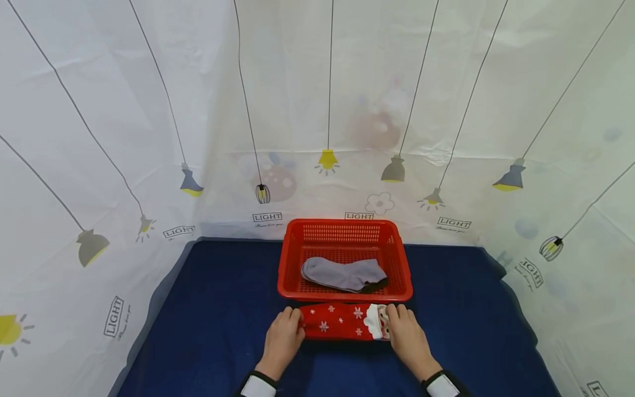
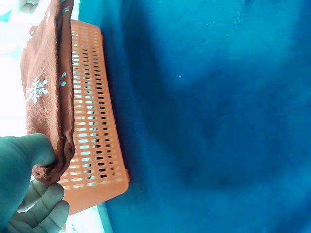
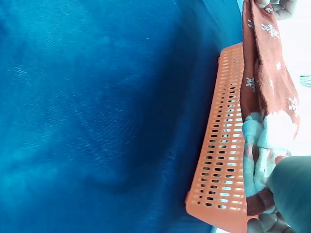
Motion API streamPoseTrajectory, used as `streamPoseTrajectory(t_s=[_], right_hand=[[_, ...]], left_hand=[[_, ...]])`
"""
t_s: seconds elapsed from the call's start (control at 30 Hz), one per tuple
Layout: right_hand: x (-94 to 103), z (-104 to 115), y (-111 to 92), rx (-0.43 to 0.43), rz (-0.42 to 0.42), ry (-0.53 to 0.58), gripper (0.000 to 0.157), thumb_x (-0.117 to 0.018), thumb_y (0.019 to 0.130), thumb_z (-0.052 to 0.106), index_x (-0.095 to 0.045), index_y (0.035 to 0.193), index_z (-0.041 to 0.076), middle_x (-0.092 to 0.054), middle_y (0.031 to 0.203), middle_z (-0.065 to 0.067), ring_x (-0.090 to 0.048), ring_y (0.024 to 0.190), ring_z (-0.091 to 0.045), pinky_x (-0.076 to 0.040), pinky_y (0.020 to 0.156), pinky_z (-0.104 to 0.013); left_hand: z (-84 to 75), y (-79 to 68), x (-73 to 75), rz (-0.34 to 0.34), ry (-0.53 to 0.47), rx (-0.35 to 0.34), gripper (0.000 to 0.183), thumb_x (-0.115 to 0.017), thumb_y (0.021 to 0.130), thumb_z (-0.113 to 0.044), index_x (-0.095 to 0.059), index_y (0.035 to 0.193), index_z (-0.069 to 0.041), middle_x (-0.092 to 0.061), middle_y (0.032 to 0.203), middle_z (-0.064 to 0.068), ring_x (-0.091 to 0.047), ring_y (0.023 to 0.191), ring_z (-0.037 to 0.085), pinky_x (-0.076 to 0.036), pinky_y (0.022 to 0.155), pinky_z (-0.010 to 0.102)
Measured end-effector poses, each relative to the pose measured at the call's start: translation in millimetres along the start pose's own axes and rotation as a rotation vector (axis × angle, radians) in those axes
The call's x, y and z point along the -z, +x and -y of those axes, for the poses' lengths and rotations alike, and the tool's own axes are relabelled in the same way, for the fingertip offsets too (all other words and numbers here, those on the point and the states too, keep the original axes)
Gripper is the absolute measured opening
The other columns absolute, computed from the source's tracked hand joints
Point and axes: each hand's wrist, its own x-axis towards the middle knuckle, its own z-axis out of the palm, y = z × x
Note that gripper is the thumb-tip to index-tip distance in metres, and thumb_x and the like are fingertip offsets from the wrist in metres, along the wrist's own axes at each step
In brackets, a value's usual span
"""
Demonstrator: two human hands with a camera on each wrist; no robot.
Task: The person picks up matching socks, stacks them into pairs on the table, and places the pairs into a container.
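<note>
A pair of red Christmas socks point(image 1: 337, 321), with white snowflakes and a Santa face, is stretched flat between the two hands. At its left end, my left hand point(image 1: 284, 337) pinches the fabric between thumb and fingers. My right hand point(image 1: 410, 337) grips the Santa end, covering part of the face. Two layers of red cloth point(image 3: 262, 73) show along the edge in the right wrist view. In the left wrist view the thumb point(image 2: 41, 149) presses on the sock end from above. The socks are held just in front of a red plastic basket point(image 1: 285, 275).
Grey socks point(image 1: 342, 274) with a dark part beneath lie in the basket. A dark blue cloth point(image 1: 223, 298) covers the table. White sheeting point(image 1: 297, 71) printed with hanging lamps surrounds the back and sides.
</note>
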Motion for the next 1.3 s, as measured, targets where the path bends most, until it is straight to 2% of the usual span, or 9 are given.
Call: streamPoseTrajectory(t_s=[0.27,0.6,0.97,1.13,1.3], right_hand=[[4.4,0,14,0.025,-0.075,0.020,0.034,-0.080,0.075,-0.002,-0.054,0.096,0.004,-0.052,0.083,-0.012,-0.054,0.071,-0.029,-0.049,0.054,-0.039],[8.8,-3,35,0.055,-0.130,0.021,0.034,-0.079,0.075,-0.003,-0.052,0.095,0.002,-0.050,0.078,-0.013,-0.052,0.066,-0.030,-0.047,0.051,-0.039],[9.6,-9,52,0.037,-0.109,0.024,0.029,-0.075,0.079,-0.004,-0.054,0.098,0.001,-0.053,0.081,-0.016,-0.055,0.068,-0.032,-0.050,0.053,-0.042],[6.7,-12,59,0.018,-0.097,0.036,0.028,-0.075,0.081,-0.004,-0.053,0.098,0.001,-0.054,0.082,-0.016,-0.056,0.070,-0.034,-0.052,0.056,-0.044],[4.7,-13,68,-0.017,-0.049,0.044,0.025,-0.072,0.084,-0.002,-0.053,0.100,0.001,-0.055,0.084,-0.017,-0.057,0.072,-0.034,-0.053,0.056,-0.045]], left_hand=[[3.3,12.3,5.7,-0.060,-0.003,-0.010,0.031,-0.082,0.068,0.000,-0.057,0.080,-0.012,-0.051,0.074,0.002,-0.053,0.064,0.019,-0.042,0.054,0.027],[8.1,31.1,6.9,-0.132,-0.005,-0.068,0.032,-0.084,0.069,-0.002,-0.056,0.083,-0.010,-0.053,0.076,0.004,-0.056,0.066,0.020,-0.046,0.056,0.028],[8.2,54.7,8.4,-0.078,-0.025,-0.057,0.027,-0.081,0.073,-0.002,-0.058,0.084,-0.009,-0.056,0.078,0.006,-0.058,0.068,0.022,-0.048,0.057,0.031],[11.3,65.0,4.3,-0.066,-0.031,-0.052,0.026,-0.081,0.073,-0.003,-0.059,0.085,-0.009,-0.056,0.078,0.006,-0.058,0.067,0.023,-0.048,0.056,0.032],[14.5,73.8,0.3,-0.053,-0.039,-0.045,0.026,-0.081,0.073,-0.002,-0.059,0.084,-0.009,-0.056,0.078,0.006,-0.059,0.068,0.023,-0.049,0.057,0.033]])
